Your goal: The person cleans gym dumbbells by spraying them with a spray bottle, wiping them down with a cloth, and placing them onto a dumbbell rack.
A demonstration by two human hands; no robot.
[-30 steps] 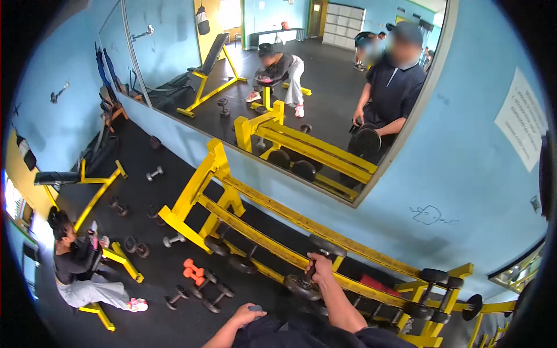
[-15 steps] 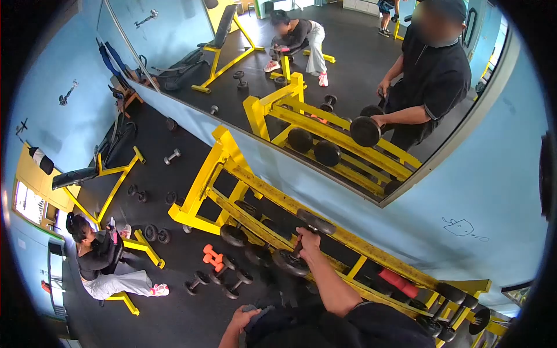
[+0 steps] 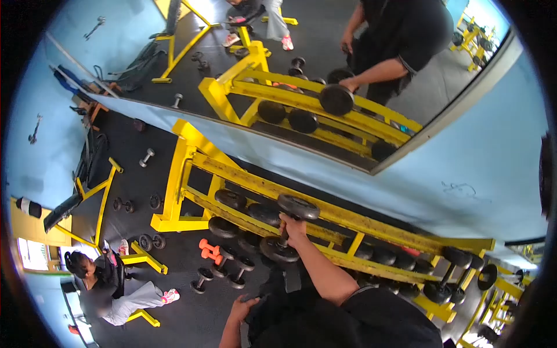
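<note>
The black dumbbell [image 3: 298,207] is over the yellow rack [image 3: 172,197], its handle wrapped by the right hand [image 3: 296,231], unreleased, while the left hand's [image 3: 242,307] finger spread I cannot tell, with plate dumbbells [image 3: 223,227] already racked and orange dumbbells [image 3: 210,252] on the floor [image 3: 168,316].

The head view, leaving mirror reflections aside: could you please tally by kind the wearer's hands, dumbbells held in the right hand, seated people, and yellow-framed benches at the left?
Wearer's hands: 2 (right hand, left hand)
Held dumbbell: 1
Seated person: 1
Yellow-framed benches: 2 (unoccupied bench, occupied bench)
Total: 6
</note>
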